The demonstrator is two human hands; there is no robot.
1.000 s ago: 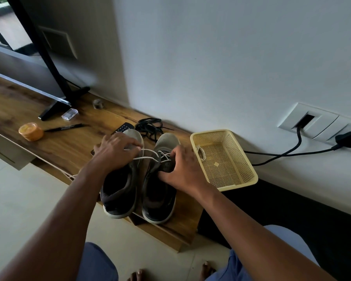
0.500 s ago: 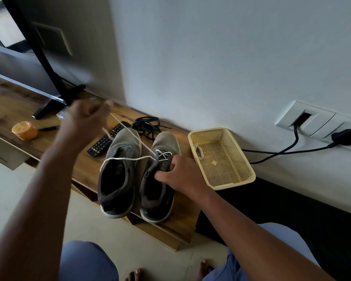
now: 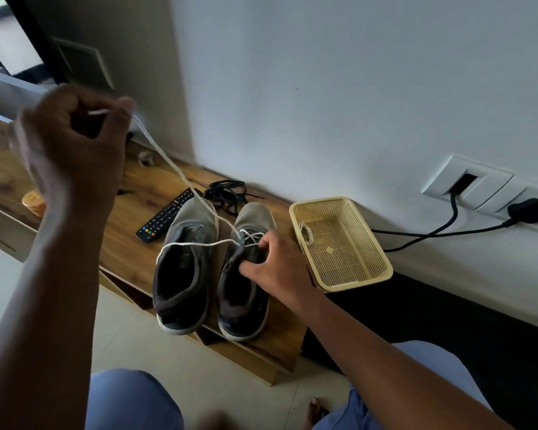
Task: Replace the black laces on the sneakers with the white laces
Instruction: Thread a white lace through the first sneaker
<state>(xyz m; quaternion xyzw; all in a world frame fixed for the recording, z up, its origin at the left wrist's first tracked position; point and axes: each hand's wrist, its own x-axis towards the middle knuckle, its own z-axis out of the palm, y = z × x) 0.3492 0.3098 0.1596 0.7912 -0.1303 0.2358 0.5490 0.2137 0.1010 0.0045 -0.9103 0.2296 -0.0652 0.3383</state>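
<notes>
The left hand (image 3: 72, 144) has risen from the sneakers, pinching the white lace (image 3: 180, 178) and drawing it taut – it now runs through the right sneaker (image 3: 246, 274) near the wooden shelf's (image 3: 131, 231) front edge, which the right hand (image 3: 274, 265) grips steady. Lacing has only begun.

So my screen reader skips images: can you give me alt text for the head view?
The left hand pulls a white lace up from the right sneaker, which the right hand grips; the left sneaker, black laces and a basket share the shelf.
</notes>
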